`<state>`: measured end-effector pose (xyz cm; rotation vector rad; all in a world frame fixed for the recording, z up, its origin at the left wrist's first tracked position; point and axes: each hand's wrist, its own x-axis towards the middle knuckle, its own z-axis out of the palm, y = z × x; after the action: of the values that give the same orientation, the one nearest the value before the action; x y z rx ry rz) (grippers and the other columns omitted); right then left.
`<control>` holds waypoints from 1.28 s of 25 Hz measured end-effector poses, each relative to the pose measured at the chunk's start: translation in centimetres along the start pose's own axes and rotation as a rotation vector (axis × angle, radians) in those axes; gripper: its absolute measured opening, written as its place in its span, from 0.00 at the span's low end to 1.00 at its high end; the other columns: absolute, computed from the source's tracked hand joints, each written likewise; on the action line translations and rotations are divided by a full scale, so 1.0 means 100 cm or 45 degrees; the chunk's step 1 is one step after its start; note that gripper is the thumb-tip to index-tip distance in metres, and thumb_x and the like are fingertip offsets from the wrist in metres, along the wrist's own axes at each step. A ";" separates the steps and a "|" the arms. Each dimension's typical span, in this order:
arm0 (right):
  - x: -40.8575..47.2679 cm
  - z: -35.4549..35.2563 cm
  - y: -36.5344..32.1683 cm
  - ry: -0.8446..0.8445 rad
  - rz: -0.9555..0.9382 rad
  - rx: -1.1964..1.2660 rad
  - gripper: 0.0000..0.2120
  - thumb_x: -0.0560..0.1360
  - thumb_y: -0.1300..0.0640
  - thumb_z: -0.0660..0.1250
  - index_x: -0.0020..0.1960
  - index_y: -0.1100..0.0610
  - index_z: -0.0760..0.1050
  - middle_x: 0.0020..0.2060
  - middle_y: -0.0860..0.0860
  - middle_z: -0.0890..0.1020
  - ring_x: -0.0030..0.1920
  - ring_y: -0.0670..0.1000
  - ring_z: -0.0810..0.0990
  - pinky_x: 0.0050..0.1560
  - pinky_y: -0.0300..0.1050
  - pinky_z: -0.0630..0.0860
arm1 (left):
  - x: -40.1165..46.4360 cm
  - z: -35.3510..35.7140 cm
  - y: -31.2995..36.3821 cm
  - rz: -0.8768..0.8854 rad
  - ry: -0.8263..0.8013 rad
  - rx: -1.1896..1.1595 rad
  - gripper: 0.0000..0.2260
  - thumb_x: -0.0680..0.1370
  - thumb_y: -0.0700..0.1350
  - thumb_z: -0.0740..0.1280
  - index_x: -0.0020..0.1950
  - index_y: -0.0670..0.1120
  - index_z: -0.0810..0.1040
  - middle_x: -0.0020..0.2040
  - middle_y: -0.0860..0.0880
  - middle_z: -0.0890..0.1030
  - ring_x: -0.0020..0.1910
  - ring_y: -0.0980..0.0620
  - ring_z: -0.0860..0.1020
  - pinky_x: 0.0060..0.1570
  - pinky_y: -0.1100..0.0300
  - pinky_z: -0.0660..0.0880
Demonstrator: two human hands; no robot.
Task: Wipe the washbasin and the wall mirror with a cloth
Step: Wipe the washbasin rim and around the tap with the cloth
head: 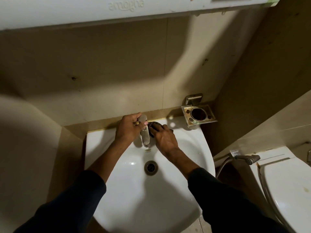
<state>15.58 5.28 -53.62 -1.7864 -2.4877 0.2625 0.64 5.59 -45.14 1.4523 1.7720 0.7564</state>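
Nearest the lens: two dark sleeves [70, 199] reaching forward over the front rim of the washbasin [134, 204].

Location of task items: washbasin directly below the camera, against the tiled wall; cloth [152, 126], dark and bunched, lying on the rear ledge of the basin just right of the tap [144, 132]. Only a white panel's lower edge [117, 9] showing at the top of the view; whether that is the wall mirror, not determinable.

Risks, as judged from here:
- Working the cloth blind behind the tap: likely leaving the ledge corner by the wall unwiped.
- Bearing on the tap lever while steadying: possibly starting the water and soaking the cloth and sleeves.
- Sweeping further right: risking a knock against the metal tumbler holder [199, 115] mounted near the basin's right corner.
- Pushing grime toward the drain [151, 167] without rinsing: possibly smearing the bowl.

Fingers:
- Left hand [128, 126]: fingers curled around the tap head, thumb lying on its front, gripping it.
- Right hand [165, 138]: fingers bent over the cloth, pressing it down onto the ledge; fingertips partly hidden in the fabric.

Outward: toilet [286, 182] and hand sprayer [249, 159] standing at right.
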 end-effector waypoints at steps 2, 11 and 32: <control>-0.005 0.001 0.009 -0.014 -0.077 0.052 0.30 0.71 0.66 0.69 0.71 0.53 0.69 0.70 0.51 0.71 0.59 0.59 0.73 0.52 0.53 0.76 | -0.001 0.000 0.002 -0.009 -0.006 -0.019 0.25 0.73 0.47 0.74 0.68 0.45 0.75 0.64 0.45 0.80 0.61 0.51 0.79 0.62 0.58 0.74; -0.029 0.005 0.041 -0.053 -0.536 -0.074 0.35 0.63 0.70 0.74 0.67 0.53 0.73 0.66 0.54 0.75 0.58 0.60 0.77 0.49 0.53 0.80 | -0.005 -0.001 0.005 -0.001 -0.021 -0.029 0.25 0.74 0.46 0.73 0.69 0.43 0.74 0.65 0.45 0.79 0.62 0.53 0.77 0.59 0.63 0.70; -0.046 -0.007 0.085 -0.096 0.127 -0.318 0.34 0.79 0.62 0.58 0.80 0.55 0.44 0.77 0.59 0.54 0.73 0.63 0.59 0.70 0.61 0.61 | -0.001 0.001 -0.001 -0.003 0.004 0.063 0.25 0.73 0.51 0.72 0.69 0.47 0.75 0.62 0.46 0.82 0.62 0.52 0.79 0.64 0.57 0.73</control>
<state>25.12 3.62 -54.24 -2.0320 -2.5854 0.0239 0.71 5.48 -45.29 1.4817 1.8059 0.7184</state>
